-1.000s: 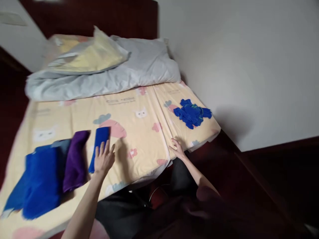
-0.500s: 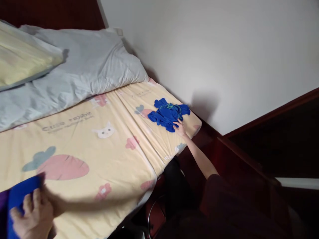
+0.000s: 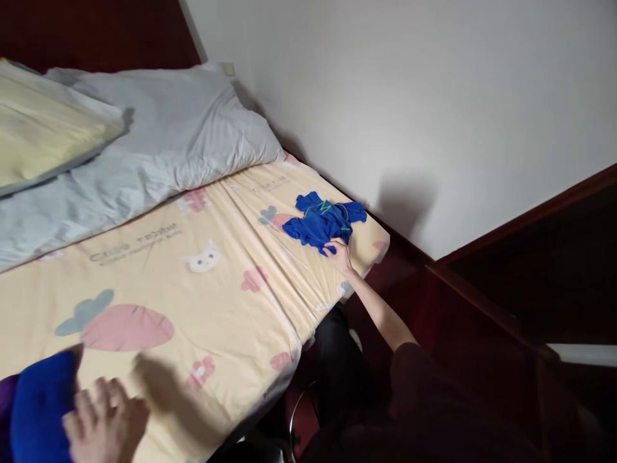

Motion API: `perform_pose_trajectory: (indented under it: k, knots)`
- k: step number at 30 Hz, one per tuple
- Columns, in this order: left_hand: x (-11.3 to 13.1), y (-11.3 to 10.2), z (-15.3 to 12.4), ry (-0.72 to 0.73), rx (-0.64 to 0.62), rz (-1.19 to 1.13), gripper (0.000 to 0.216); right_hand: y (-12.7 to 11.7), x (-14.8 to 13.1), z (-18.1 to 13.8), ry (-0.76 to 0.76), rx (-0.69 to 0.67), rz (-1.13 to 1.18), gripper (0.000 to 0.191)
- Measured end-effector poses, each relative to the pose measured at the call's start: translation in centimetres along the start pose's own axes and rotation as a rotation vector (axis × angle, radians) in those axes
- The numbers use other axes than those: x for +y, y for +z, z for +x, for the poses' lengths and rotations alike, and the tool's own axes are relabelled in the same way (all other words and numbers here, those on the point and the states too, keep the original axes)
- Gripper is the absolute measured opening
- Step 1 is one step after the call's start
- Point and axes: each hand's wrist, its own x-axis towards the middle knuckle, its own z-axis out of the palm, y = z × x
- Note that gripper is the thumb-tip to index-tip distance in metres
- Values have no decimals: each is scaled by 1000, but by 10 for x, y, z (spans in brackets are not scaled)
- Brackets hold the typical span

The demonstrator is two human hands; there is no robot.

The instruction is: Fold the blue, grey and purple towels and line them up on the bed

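On the bed's right corner lies a crumpled blue garment (image 3: 322, 222) with thin green lines on it. My right hand (image 3: 340, 257) is at its near edge, fingers curled round a bit of the fabric. At the lower left, a folded blue cloth (image 3: 43, 408) rests on the bed, partly cut off by the frame, with something purple (image 3: 6, 411) beside it. Just to the right of that cloth is my left hand (image 3: 106, 421), slightly blurred, its fingers stretched out and nothing in them.
A cream bed sheet (image 3: 231, 328) with carrots, flowers and a rabbit covers the bed. Grey bedding (image 3: 183, 128) and a yellow pillow (image 3: 53, 122) lie towards the dark headboard (image 3: 96, 32). A white wall (image 3: 434, 96) rises beyond the bed's right corner.
My left hand has moved right, away from the folded blue cloth. My right hand has shifted slightly left and its fingers have closed on the garment's near edge.
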Motion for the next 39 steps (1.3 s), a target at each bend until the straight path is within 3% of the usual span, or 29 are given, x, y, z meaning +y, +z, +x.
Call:
perform_pose_trajectory:
  k: [2, 6, 10, 13, 18, 21, 23, 26, 29, 34, 39]
  knots:
    - [36, 12, -17, -51, 70, 17, 70, 2, -25, -22, -65, -8, 85, 19]
    - [141, 18, -38, 42, -41, -236, 50, 4, -81, -77, -201, -109, 240, 21]
    - [238, -2, -31, 141, 16, -440, 52, -3, -141, -137, -321, -194, 414, 19]
    - [272, -22, -22, 211, 40, -537, 50, -14, -182, -180, -397, -289, 520, 18]
    - [276, -51, -43, 219, -70, -654, 27, -30, -222, -235, -404, -353, 621, 27]
    - [269, -67, -73, 156, -43, -666, 27, -32, -227, -253, -388, -372, 642, 35]
    - [260, -79, -91, 111, -3, -650, 29, -29, -224, -256, -465, -436, 620, 44]
    - [242, -96, -113, -11, 72, -598, 26, -14, -209, -249, -606, -602, 448, 54]
    - [224, -113, -133, -110, 139, -565, 26, 10, -185, -236, -612, -704, 214, 49]
    - [198, -141, -166, -163, 236, -520, 26, 46, -146, -227, -573, -803, -21, 34]
    - [180, -167, -197, -167, 385, -480, 18, 60, -126, -239, -559, -812, -95, 23]
